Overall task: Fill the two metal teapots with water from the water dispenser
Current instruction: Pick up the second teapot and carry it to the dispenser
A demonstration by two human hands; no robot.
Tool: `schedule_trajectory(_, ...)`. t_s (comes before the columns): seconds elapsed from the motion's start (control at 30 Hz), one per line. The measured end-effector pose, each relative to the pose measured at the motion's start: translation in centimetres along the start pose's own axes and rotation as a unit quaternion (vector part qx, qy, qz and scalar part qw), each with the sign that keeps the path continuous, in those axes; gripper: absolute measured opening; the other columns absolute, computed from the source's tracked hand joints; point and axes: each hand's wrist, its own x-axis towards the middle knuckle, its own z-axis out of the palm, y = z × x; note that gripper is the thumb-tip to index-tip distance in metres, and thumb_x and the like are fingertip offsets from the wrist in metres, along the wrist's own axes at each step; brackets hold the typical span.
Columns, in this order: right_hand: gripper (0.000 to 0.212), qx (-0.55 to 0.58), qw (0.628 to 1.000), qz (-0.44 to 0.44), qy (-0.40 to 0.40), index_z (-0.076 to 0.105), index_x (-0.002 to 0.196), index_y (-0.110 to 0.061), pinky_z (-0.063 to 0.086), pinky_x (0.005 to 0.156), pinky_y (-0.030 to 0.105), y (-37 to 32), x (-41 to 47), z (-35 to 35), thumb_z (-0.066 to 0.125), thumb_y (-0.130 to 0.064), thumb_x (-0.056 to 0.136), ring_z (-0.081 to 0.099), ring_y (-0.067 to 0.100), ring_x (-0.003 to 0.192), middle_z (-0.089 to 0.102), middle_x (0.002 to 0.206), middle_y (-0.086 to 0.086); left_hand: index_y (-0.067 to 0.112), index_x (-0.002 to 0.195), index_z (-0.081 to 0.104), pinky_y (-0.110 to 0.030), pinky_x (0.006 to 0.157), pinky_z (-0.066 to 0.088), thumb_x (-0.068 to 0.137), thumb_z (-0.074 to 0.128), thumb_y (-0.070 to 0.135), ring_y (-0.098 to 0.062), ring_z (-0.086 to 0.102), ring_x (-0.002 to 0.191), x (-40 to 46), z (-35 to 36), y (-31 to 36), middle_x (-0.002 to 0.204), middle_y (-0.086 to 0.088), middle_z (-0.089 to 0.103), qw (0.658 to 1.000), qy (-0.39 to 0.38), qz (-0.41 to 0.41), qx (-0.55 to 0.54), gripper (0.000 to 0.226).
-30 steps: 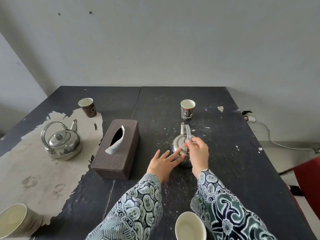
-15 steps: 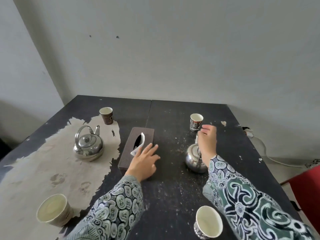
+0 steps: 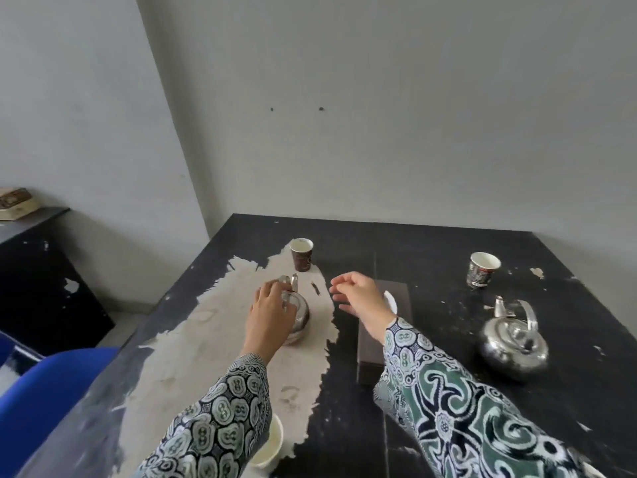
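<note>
Teapots stand on the worn black table (image 3: 448, 243), well apart: right teapot (image 3: 513, 343) alone near the tissue box (image 3: 382, 339); left teapot (image 3: 299, 313) on the bare patch. Left hand (image 3: 270, 313) fingers curl over its handle. Right hand (image 3: 360, 300) hovers, fingers apart, empty.

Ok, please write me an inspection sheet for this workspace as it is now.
Surface: black worn table, with a large patch of peeled pale top.
Job's things: left shiny metal teapot on the patch; right shiny metal teapot free-standing; no dispenser seen.
Clutter: brown tissue box; three paper cups.
Hands: left hand on the left teapot's handle; right hand open, empty.
Cables: nothing seen.
Surroundings: grey walls, blue chair, dark cabinet.
</note>
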Motion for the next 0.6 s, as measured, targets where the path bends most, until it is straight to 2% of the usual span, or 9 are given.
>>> schedule_trajectory(0.1, 0.021, 0.020, 0.999, 0.034, -0.024, 0.054, 0.079, -0.015, 0.043, 0.062, 0.021, 0.5, 1.8, 4.7, 0.039, -0.004, 0.089, 0.055, 0.013, 0.069, 0.060, 0.079, 0.004, 0.000, 0.125, 0.043, -0.037, 0.098, 0.034, 0.088, 0.052, 0.009, -0.034, 0.043, 0.121, 1.7, -0.3, -2.9, 0.132, -0.021, 0.045, 0.990, -0.033, -0.096, -0.096, 0.039)
schedule_trajectory(0.17, 0.018, 0.002, 0.998, 0.057, -0.037, 0.056, 0.089, -0.011, 0.042, 0.063, 0.023, 1.2, 3.0, 7.0, 0.039, -0.004, 0.090, 0.056, 0.015, 0.073, 0.063, 0.087, 0.008, -0.003, 0.131, 0.034, -0.036, 0.101, 0.033, 0.091, 0.051, 0.012, -0.034, 0.041, 0.127, 2.8, 0.0, -4.3, 0.140, -0.023, 0.040, 0.978, -0.065, -0.142, -0.137, 0.047)
schedule_trajectory(0.27, 0.025, -0.053, 0.994, 0.080, -0.045, 0.056, 0.111, -0.005, 0.041, 0.073, 0.027, 2.3, 4.7, 9.4, 0.044, -0.008, 0.089, 0.052, 0.019, 0.090, 0.062, 0.110, 0.016, 0.000, 0.138, 0.025, -0.038, 0.106, 0.031, 0.092, 0.048, 0.011, -0.032, 0.037, 0.132, 3.7, 0.8, -6.0, 0.146, -0.020, 0.033, 0.965, -0.111, -0.168, -0.167, 0.053)
schedule_trajectory(0.37, 0.031, -0.060, 0.993, 0.090, -0.042, 0.053, 0.119, -0.005, 0.037, 0.060, 0.021, 3.1, 6.6, 11.3, 0.044, -0.010, 0.089, 0.049, 0.016, 0.086, 0.061, 0.104, 0.011, 0.003, 0.139, 0.025, -0.035, 0.103, 0.032, 0.091, 0.044, 0.005, -0.029, 0.040, 0.130, 4.5, 1.6, -7.8, 0.145, -0.017, 0.037, 0.959, -0.144, -0.171, -0.175, 0.051)
schedule_trajectory(0.4, 0.030, -0.052, 0.993, 0.097, -0.042, 0.054, 0.117, -0.004, 0.035, 0.057, 0.021, 3.2, 7.0, 11.7, 0.043, -0.010, 0.090, 0.048, 0.015, 0.079, 0.051, 0.124, 0.014, 0.005, 0.137, 0.029, -0.033, 0.102, 0.033, 0.090, 0.042, 0.002, -0.028, 0.042, 0.129, 4.5, 1.7, -8.1, 0.143, -0.016, 0.040, 0.958, -0.156, -0.164, -0.175, 0.049)
schedule_trajectory(0.43, 0.029, -0.047, 0.992, 0.106, -0.043, 0.055, 0.114, -0.002, 0.036, 0.057, 0.022, 3.4, 7.4, 12.1, 0.043, -0.010, 0.089, 0.047, 0.014, 0.073, 0.036, 0.084, -0.002, 0.006, 0.135, 0.033, -0.032, 0.102, 0.033, 0.088, 0.039, -0.004, -0.026, 0.042, 0.128, 4.4, 1.9, -8.4, 0.141, -0.014, 0.043, 0.959, -0.167, -0.149, -0.175, 0.048)
schedule_trajectory(0.47, 0.027, -0.042, 0.992, 0.112, -0.047, 0.057, 0.110, -0.001, 0.038, 0.060, 0.024, 3.5, 7.8, 12.5, 0.045, -0.010, 0.088, 0.049, 0.015, 0.071, 0.058, 0.088, 0.010, 0.007, 0.134, 0.035, -0.031, 0.104, 0.031, 0.085, 0.036, -0.009, -0.025, 0.041, 0.130, 4.3, 2.1, -8.7, 0.141, -0.013, 0.044, 0.960, -0.175, -0.131, -0.176, 0.052)
schedule_trajectory(0.57, 0.021, -0.002, 0.992, 0.121, -0.037, 0.059, 0.102, 0.006, 0.044, 0.073, 0.035, 3.9, 8.6, 13.4, 0.050, -0.006, 0.086, 0.061, 0.031, 0.089, 0.065, 0.097, 0.020, 0.009, 0.137, 0.031, -0.029, 0.105, 0.031, 0.080, 0.030, -0.019, -0.019, 0.038, 0.131, 3.9, 2.2, -8.9, 0.144, -0.011, 0.039, 0.959, -0.175, -0.097, -0.200, 0.064)
schedule_trajectory(0.6, 0.016, 0.029, 0.990, 0.131, -0.030, 0.060, 0.098, 0.001, 0.044, 0.073, 0.035, 3.8, 8.6, 13.5, 0.049, -0.004, 0.087, 0.062, 0.027, 0.088, 0.067, 0.097, 0.015, 0.009, 0.138, 0.030, -0.027, 0.103, 0.032, 0.079, 0.029, -0.020, -0.015, 0.038, 0.130, 3.7, 2.1, -8.8, 0.145, -0.010, 0.037, 0.959, -0.169, -0.089, -0.209, 0.066)
